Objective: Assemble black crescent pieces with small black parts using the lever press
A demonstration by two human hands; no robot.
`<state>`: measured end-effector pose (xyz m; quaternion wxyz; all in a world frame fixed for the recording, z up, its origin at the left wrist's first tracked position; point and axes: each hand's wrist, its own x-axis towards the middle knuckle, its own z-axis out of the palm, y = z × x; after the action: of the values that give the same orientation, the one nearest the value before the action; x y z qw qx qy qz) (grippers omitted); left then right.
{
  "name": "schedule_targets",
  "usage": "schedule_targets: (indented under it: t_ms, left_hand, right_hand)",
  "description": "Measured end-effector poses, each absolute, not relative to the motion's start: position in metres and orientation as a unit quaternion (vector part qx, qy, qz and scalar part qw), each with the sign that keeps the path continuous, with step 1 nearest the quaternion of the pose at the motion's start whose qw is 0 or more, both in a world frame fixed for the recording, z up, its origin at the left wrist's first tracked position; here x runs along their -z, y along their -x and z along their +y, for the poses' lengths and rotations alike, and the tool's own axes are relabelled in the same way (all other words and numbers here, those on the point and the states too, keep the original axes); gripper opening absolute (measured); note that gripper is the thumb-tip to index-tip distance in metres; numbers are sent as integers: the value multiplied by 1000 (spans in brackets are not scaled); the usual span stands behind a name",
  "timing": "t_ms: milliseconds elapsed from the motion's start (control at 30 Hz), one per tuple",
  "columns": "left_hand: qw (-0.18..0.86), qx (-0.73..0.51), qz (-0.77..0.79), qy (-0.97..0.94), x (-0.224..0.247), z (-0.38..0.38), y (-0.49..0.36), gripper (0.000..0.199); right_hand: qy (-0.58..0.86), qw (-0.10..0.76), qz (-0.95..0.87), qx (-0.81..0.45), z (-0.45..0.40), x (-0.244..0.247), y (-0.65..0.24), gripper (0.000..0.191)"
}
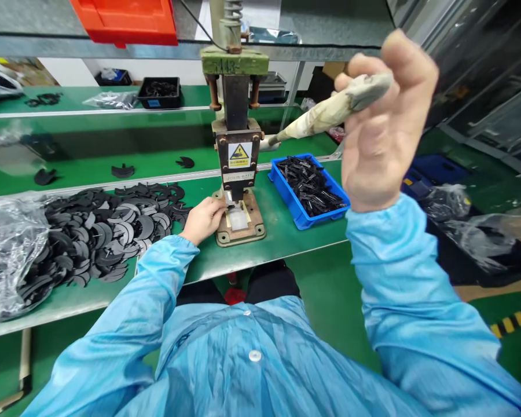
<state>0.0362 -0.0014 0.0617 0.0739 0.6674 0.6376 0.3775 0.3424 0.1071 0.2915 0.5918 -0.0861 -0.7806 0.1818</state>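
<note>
My left hand (205, 220) reaches to the base of a hand press (239, 139). Its thumb and fingertips are pinched on a small black part (231, 205) at the fixture, just under the ram; the fingers hide much of it. A pale block (238, 219) sits on the fixture in front of that part. My right hand (384, 121) is raised at the upper right with its palm toward me. Its fingers curl loosely round the cloth-wrapped lever handle (325, 113) of the press, which lies across the palm.
Left of the press lies a heap of black curved parts (108, 226), partly under a clear plastic bag (13, 249). A blue tray (310, 221) of thin black pieces stands to the right. Behind are a black bin (160, 104) and several loose curved parts. An orange bin (125, 23) hangs above.
</note>
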Motion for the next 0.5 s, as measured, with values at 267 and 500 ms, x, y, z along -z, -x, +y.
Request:
schedule_targets:
  t_ms: [267,500]
  left_hand:
    - [42,-290,618,-729,-57,10,-40,32]
    - [60,-288,611,-735,-60,12,-36,31]
  right_hand:
    - [-28,602,-758,-250,105,-291,-311,33]
    - [-6,598,-769,-224,72,-234,-327,23]
